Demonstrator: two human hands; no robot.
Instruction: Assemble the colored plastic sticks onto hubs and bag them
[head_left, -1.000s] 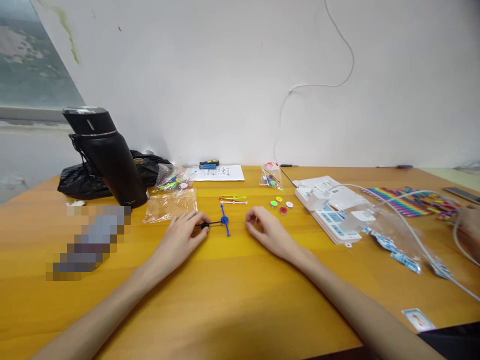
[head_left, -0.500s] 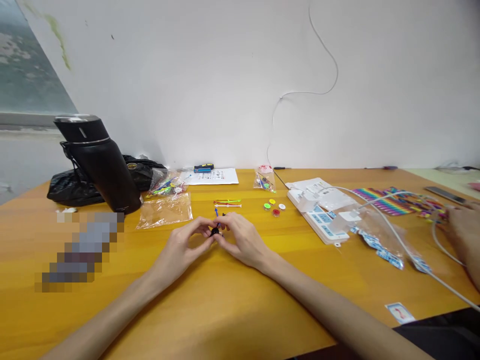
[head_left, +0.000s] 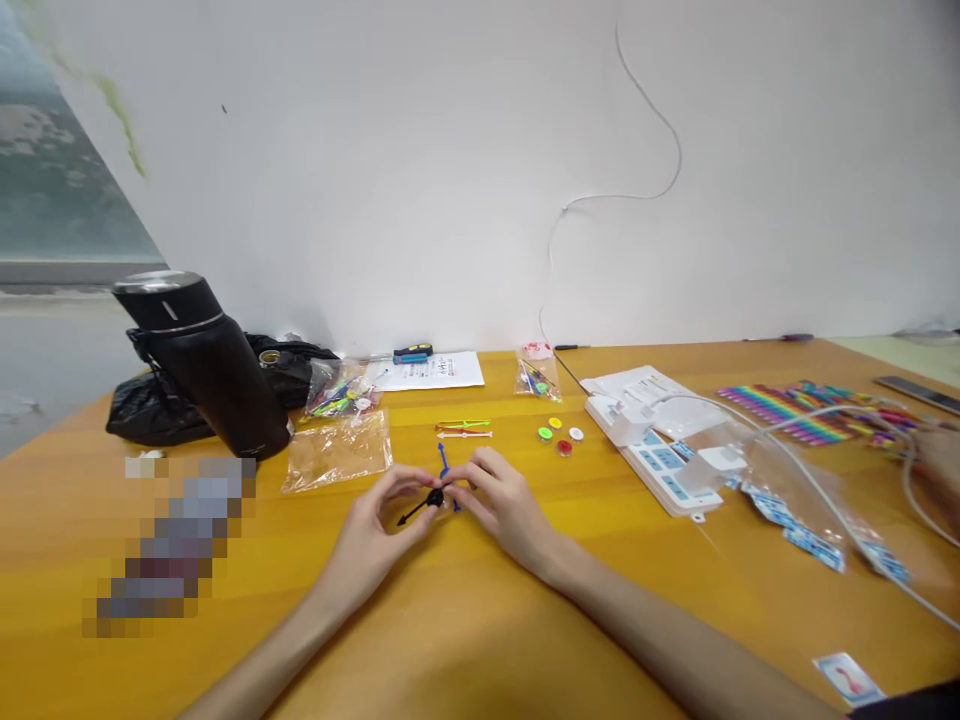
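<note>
My left hand (head_left: 373, 530) and my right hand (head_left: 501, 503) meet above the orange table (head_left: 465, 640), fingertips together on a small assembly: a black pointed clock hand (head_left: 420, 508) and a blue clock hand (head_left: 444, 464) joined at a hub. The left fingers pinch the black piece, which points down-left. The right fingers pinch at the hub by the blue piece. Just behind lie a green thin hand (head_left: 463, 424) and a white thin hand (head_left: 465, 435). To the right sit small round caps, green (head_left: 545, 434), yellow (head_left: 555, 423), white (head_left: 575, 434) and red (head_left: 564, 448).
A black flask (head_left: 202, 365) and black bag (head_left: 150, 410) stand at left, with clear plastic bags (head_left: 337, 450) of coloured parts. A paper and screwdriver (head_left: 412, 354) lie by the wall. A white power strip (head_left: 660, 465), cables and rainbow strips (head_left: 780, 410) fill the right; another person's hand (head_left: 937, 470) rests there.
My hands came together from either side of the blue and black hands and picked them up. The black hand now points down-left between my fingers. The camera tilted slightly.
</note>
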